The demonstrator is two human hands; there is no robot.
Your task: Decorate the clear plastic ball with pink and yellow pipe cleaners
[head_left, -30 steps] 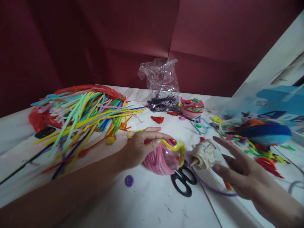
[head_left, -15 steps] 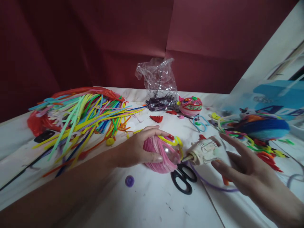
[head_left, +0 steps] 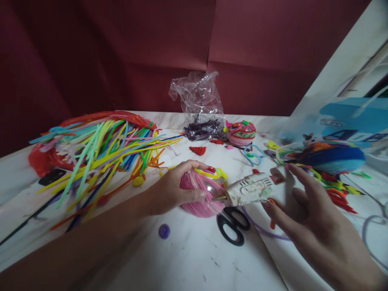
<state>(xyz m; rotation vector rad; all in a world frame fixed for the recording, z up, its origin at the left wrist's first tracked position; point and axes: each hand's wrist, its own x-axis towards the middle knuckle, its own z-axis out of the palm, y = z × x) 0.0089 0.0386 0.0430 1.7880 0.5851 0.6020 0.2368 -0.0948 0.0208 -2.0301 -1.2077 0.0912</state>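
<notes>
My left hand (head_left: 176,188) is closed around a clear ball wrapped in pink yarn (head_left: 201,204), with yellow pipe cleaner on its top. In my right hand (head_left: 309,214) is a white hot glue gun (head_left: 250,190), its fingers wrapped round the handle. The metal nozzle (head_left: 221,197) points left and is at the ball's bare clear patch; I cannot tell whether it touches. Black-handled scissors (head_left: 232,226) lie just below the ball, their blades hidden. A purple button (head_left: 164,231) lies on the table below my left hand.
A heap of colourful pipe cleaners (head_left: 100,145) spreads at left over a phone (head_left: 53,176). Behind stand a clear plastic bag (head_left: 200,97) and a decorated yarn ball (head_left: 241,133). Blue yarn (head_left: 336,157) and scraps lie at right. A red felt piece (head_left: 197,150) lies mid-table.
The glue gun has moved left, bringing its nozzle from beside the ball to its clear patch. My left hand still holds the ball. The view has shifted slightly.
</notes>
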